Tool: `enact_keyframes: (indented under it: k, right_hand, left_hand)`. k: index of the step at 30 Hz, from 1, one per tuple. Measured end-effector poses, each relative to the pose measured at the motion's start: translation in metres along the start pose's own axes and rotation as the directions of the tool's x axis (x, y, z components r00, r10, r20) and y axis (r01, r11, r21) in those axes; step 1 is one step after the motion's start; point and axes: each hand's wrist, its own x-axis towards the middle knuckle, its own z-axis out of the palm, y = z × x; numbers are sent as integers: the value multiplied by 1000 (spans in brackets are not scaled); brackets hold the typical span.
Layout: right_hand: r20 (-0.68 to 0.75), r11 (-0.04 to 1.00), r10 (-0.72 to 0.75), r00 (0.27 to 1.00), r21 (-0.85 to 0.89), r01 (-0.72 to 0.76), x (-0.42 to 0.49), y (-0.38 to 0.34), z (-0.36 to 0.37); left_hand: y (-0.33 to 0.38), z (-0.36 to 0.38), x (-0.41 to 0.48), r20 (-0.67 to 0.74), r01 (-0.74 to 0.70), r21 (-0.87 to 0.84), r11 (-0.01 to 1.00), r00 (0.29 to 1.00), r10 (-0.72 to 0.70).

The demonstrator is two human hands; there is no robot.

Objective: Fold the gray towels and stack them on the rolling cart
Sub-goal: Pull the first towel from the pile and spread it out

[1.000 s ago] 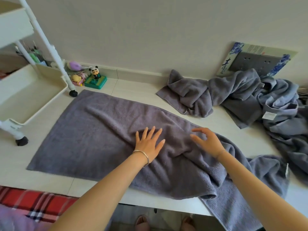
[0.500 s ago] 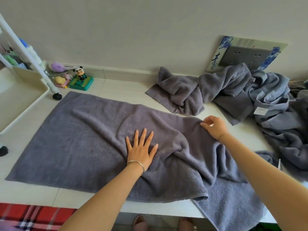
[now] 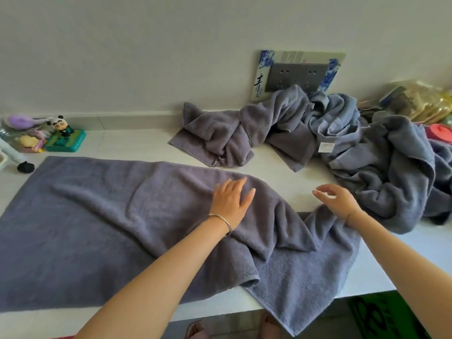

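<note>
A large gray towel [image 3: 80, 228] lies spread over the white counter [image 3: 137, 143], smooth on the left and bunched on the right, one end hanging over the front edge. My left hand [image 3: 231, 201] rests flat on its rumpled middle, fingers apart. My right hand [image 3: 338, 200] hovers just above the towel's right part, fingers loosely curled and holding nothing. A second gray towel [image 3: 234, 138] lies crumpled at the back. Only a leg and black wheel [image 3: 24, 166] of the rolling cart show at the left edge.
A heap of blue-gray towels [image 3: 391, 162] fills the right of the counter. A panda figurine on a green box [image 3: 64, 140] and small toys sit at the back left. A gray outlet panel [image 3: 297, 75] is on the wall. Bags lie at the far right.
My right hand let go of the towel's far edge and drew back toward me, now hovering. My left hand slid right and farther up the towel. The view shifted right, so the cart is nearly out of sight.
</note>
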Motion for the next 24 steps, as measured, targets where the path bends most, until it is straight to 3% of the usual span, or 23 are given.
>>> enact_keyframes:
  k: [4, 8, 12, 16, 18, 20, 22, 24]
  right_hand:
    - [128, 998, 27, 991, -65, -18, -1, 29, -24]
    - [293, 951, -76, 953, -266, 157, 4, 44, -39]
    - [469, 892, -136, 873, -325, 314, 10, 54, -59]
    - [562, 978, -138, 815, -54, 203, 13, 50, -92]
    - [605, 978, -186, 774, 188, 88, 14, 42, -110]
    - [578, 938, -214, 787, 346, 1, 16, 37, -126]
    - [530, 913, -211, 821, 407, -29, 19, 36, -135]
    - [526, 920, -196, 827, 391, -30, 21, 35, -136]
  left_hand:
    - [51, 27, 21, 127, -148, 2, 989, 981, 147]
    - [86, 44, 35, 310, -278, 32, 960, 916, 255]
    - [106, 55, 39, 472, -278, 121, 953, 860, 191]
    - [119, 59, 43, 518, -230, 145, 962, 847, 124]
    - [127, 59, 48, 543, -151, 38, 988, 833, 107]
    - [139, 58, 53, 569, 4, -133, 991, 819, 73]
    - [159, 56, 58, 578, 78, -236, 969, 812, 75]
    - [167, 51, 66, 579, 65, -262, 963, 809, 102]
